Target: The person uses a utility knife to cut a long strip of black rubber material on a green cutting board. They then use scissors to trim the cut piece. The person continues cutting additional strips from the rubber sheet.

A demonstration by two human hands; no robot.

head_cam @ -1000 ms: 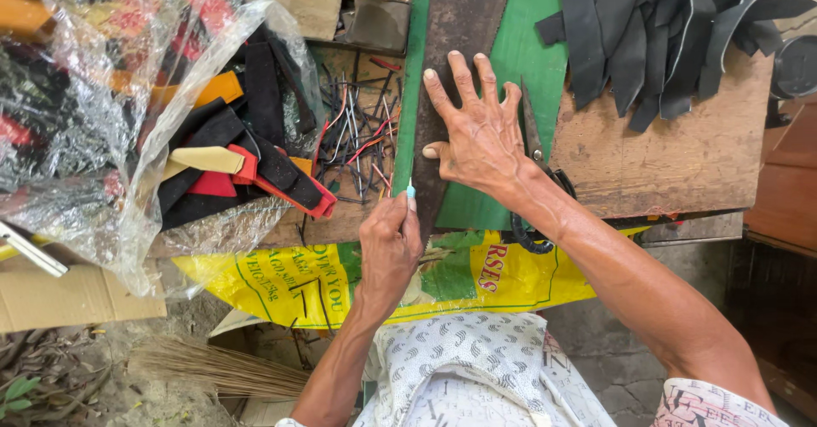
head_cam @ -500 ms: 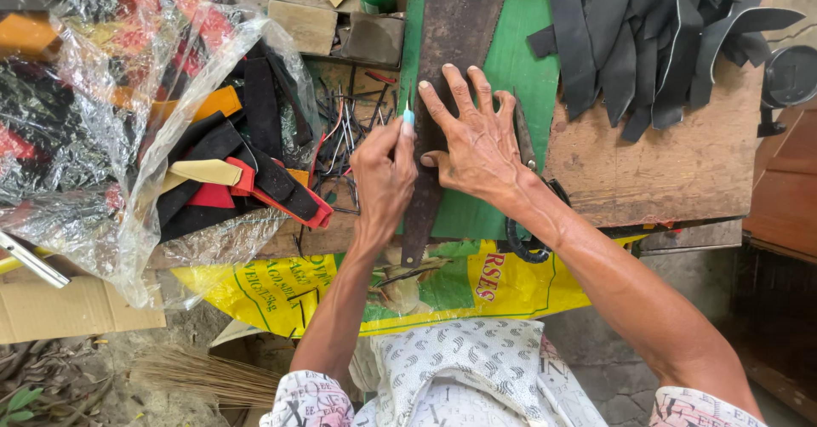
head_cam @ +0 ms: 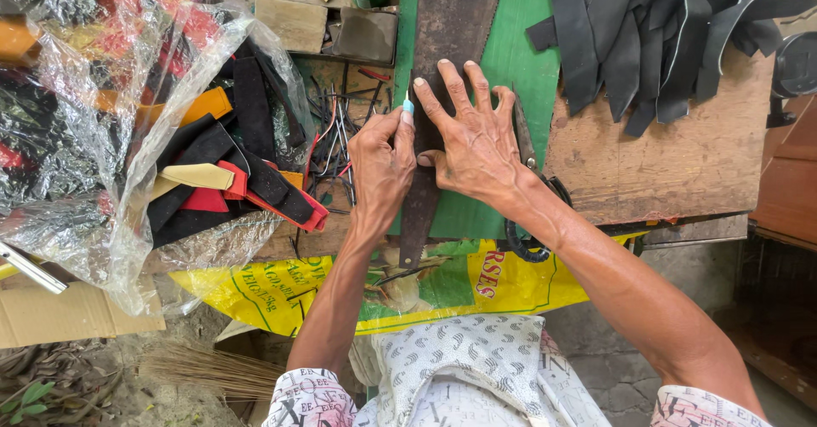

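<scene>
Right hand (head_cam: 477,150) lies fingers spread, pinning a dark strip (head_cam: 442,61), seemingly thin, pliable rubber best held flat, on the worktop (head_cam: 681,163); left hand (head_cam: 381,167) fingers pinch a small pale-blue cutter (head_cam: 408,105) beside it.

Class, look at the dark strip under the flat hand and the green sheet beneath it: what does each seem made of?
Dark strip: probably leather or rubber, matte brown, scuffed, lying flat. Green sheet: likely a plastic or rubber mat, smooth and evenly coloured.
</scene>
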